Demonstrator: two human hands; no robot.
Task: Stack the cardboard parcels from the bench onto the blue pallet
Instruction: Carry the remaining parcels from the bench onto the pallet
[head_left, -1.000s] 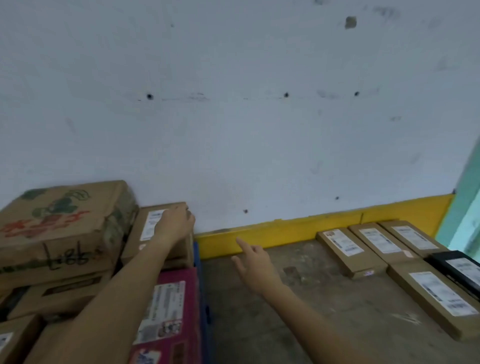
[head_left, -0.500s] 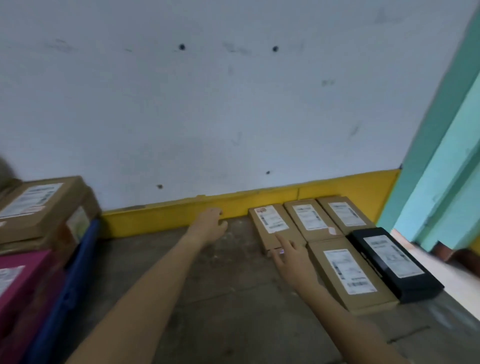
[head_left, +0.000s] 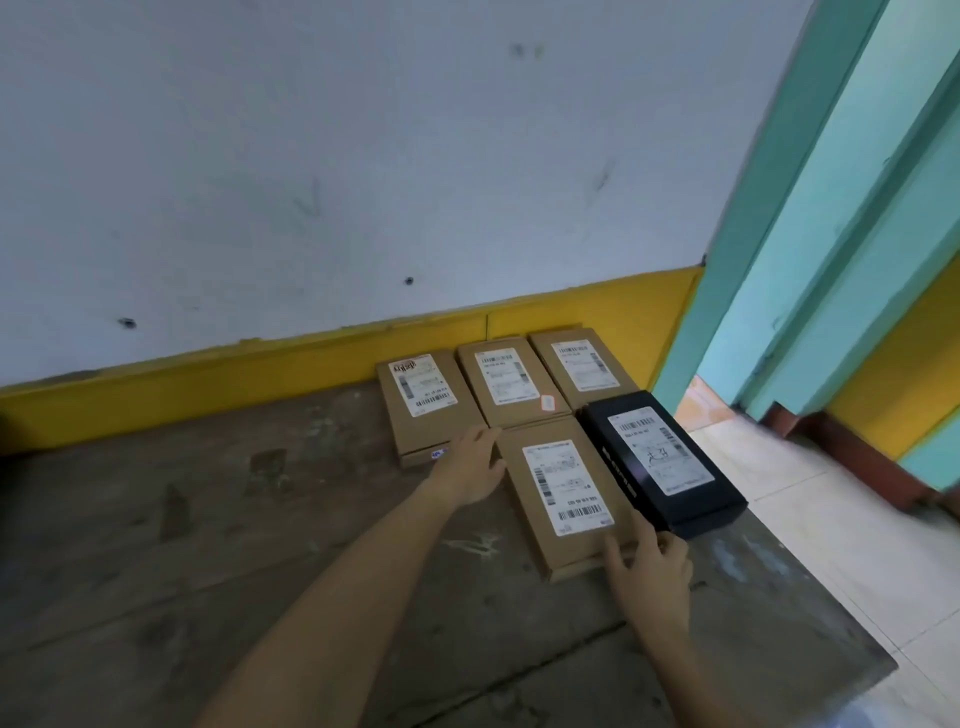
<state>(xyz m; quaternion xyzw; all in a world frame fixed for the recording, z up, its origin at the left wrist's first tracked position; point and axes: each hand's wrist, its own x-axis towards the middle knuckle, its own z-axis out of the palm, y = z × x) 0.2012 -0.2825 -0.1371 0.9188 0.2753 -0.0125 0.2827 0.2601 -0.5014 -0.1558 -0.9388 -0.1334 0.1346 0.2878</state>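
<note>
Several flat cardboard parcels with white labels lie on the worn bench (head_left: 260, 519) near the yellow wall strip. The nearest parcel (head_left: 563, 493) lies lengthwise toward me. My left hand (head_left: 470, 467) rests against its far left edge, fingers spread. My right hand (head_left: 647, 566) touches its near right corner, fingers on the top and front edge. Behind it lie three more brown parcels: left (head_left: 428, 402), middle (head_left: 511, 379), right (head_left: 582, 366). A black parcel (head_left: 660, 462) sits right beside the nearest one. The blue pallet is out of view.
The bench ends at the right, with a drop to a pale tiled floor (head_left: 841, 519). A teal door frame (head_left: 810, 234) stands at the right. A white wall (head_left: 363, 156) rises behind the bench.
My view has swung right, away from the pallet stack. Both hands have travelled right and now bracket the nearest brown parcel; before, the left hand was on a box on the pallet stack.
</note>
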